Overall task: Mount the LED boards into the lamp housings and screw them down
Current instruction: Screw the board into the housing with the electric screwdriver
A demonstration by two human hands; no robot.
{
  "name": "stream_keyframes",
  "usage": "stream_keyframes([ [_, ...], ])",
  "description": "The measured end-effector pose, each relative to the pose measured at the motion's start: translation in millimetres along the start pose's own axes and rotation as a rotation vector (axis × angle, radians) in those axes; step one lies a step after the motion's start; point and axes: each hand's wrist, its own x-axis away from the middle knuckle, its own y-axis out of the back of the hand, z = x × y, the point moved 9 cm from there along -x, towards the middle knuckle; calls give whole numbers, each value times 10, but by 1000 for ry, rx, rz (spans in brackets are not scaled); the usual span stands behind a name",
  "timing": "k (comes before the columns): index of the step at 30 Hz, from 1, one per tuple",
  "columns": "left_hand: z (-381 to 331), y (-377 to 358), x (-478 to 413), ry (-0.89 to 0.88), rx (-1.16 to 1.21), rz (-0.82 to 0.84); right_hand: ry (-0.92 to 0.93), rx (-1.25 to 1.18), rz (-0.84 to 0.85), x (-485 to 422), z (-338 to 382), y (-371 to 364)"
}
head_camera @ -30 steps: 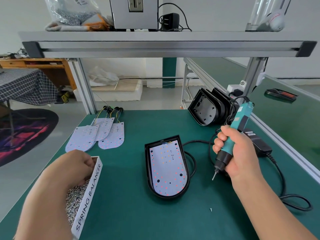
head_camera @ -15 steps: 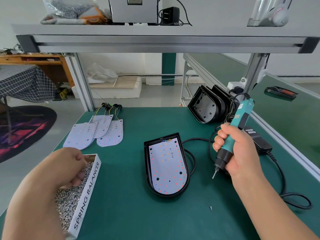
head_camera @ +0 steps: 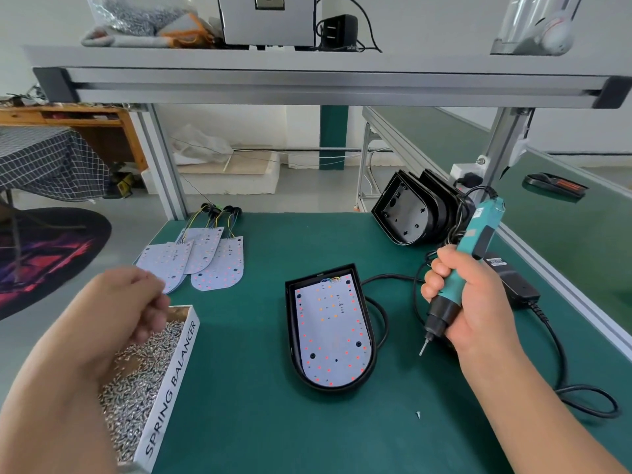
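Our left hand (head_camera: 113, 313), fingers bunched, any screw unseen, hovers over the screw box (head_camera: 171, 381). Our right hand (head_camera: 468, 302), nearer, grips the electric screwdriver (head_camera: 478, 241) beside the LED board (head_camera: 333, 336), seated in its lamp housing (head_camera: 342, 388), long axis toward us.

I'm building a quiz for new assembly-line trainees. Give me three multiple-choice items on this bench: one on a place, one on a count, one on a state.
1. Where is the screw box? A) left of the lamp housing B) on the top shelf C) on the floor
2. How many loose LED boards lie on the mat? A) one B) three C) six
3. What is the right hand doing? A) resting open B) gripping the screwdriver C) pressing a board
Key: 1A, it sits below the left hand, left of the housing; 2B, three fan out; 3B, fingers wrap its teal body.
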Motion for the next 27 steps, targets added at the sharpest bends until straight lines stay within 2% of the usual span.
stream_keyframes([
  [2, -212, -192, 93, 20, 441, 127, -5, -1, 0, 7, -12, -19],
  [4, -444, -501, 240, 76, 769, 352, -3, -17, 0, 26, -25, -46],
  [7, -637, -1010, 467, 176, 942, 582, -2, -52, 0, 70, -46, -110],
  [10, -673, -1593, 724, 299, 952, 746, -7, -114, -23, 108, -52, -191],
  [12, -617, -1870, 814, 333, 906, 789, -2, -162, -53, 129, -22, -281],
  [20, -385, -2279, 968, 361, 771, 820, 78, -367, -134, 94, 66, -710],
  [27, -406, -2338, 1045, 329, 745, 857, 82, -399, -163, 135, -46, -612],
])
